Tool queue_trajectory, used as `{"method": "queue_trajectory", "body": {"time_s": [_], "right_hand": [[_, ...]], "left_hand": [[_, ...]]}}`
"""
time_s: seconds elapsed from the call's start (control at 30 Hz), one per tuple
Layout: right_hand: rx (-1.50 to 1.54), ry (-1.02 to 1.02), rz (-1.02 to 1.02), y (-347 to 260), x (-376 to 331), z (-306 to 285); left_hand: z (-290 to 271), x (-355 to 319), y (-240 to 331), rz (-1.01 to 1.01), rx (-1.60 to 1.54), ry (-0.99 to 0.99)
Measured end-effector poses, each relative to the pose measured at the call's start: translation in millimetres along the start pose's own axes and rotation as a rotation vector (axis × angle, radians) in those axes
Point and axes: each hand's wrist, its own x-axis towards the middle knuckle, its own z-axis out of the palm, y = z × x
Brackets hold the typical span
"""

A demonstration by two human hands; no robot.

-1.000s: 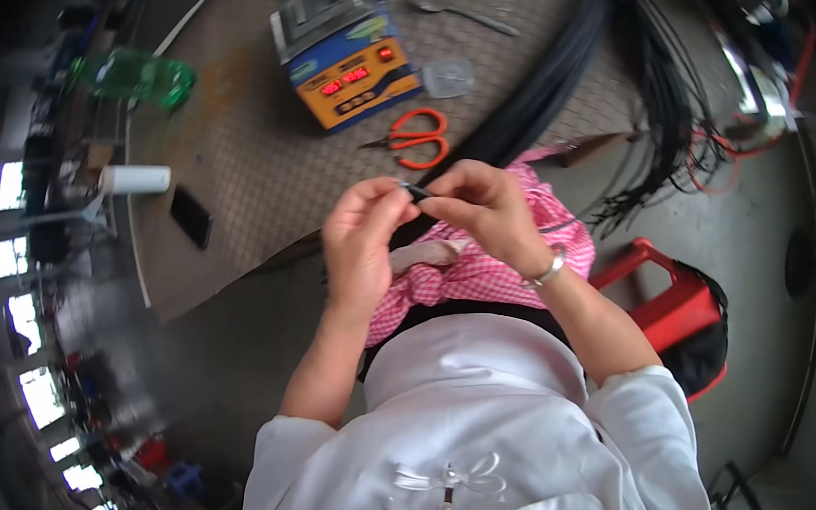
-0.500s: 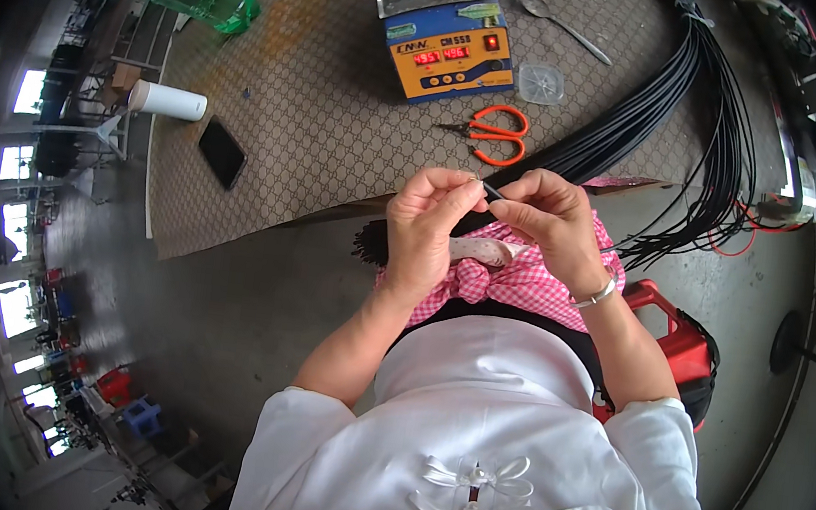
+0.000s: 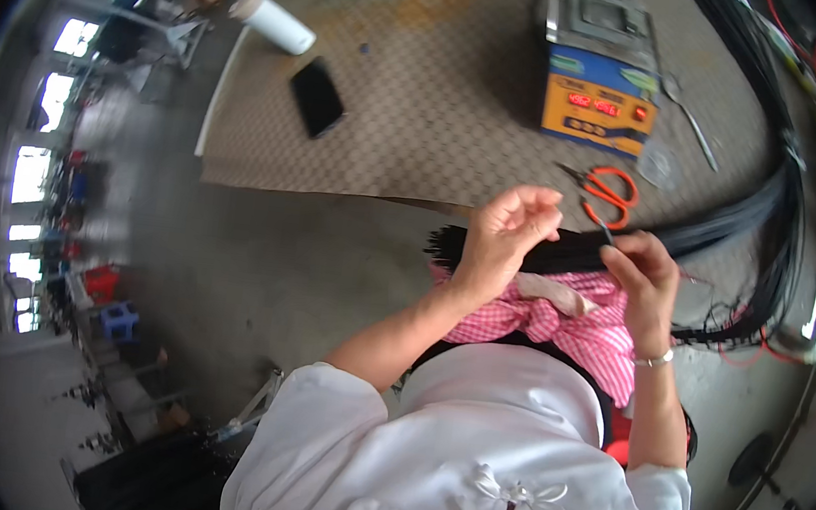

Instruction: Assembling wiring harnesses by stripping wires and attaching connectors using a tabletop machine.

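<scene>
left hand: fingers curled loosely, tips close together, nothing visibly clamped; sits over cable bundle
right hand: fingers pinched on one thin black wire
cable bundle: black, across lap, sweeps to 2 o'clock onto table
scissors: orange, 12 o'clock of hands
box unit: blue-orange, further out
phone: 10 o'clock
white cup: on its side, contents not visible

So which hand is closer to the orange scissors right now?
Right. The right hand sits just below the scissors, pinching a thin wire from the black wire bundle. The left hand is farther off, down and to the left of them.
</scene>
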Motion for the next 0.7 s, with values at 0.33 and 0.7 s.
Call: {"method": "queue_trajectory", "body": {"time_s": [0.33,0.7], "right_hand": [[-0.067,-0.002,0.004,15.7,10.3,-2.1],[-0.162,0.040,-0.030,22.0,16.5,-3.5]], "left_hand": [[-233.5,81.1,60.7,0.570,1.167,0.791],[-254.6,106.4,53.2,0.296,1.672,0.834]]}}
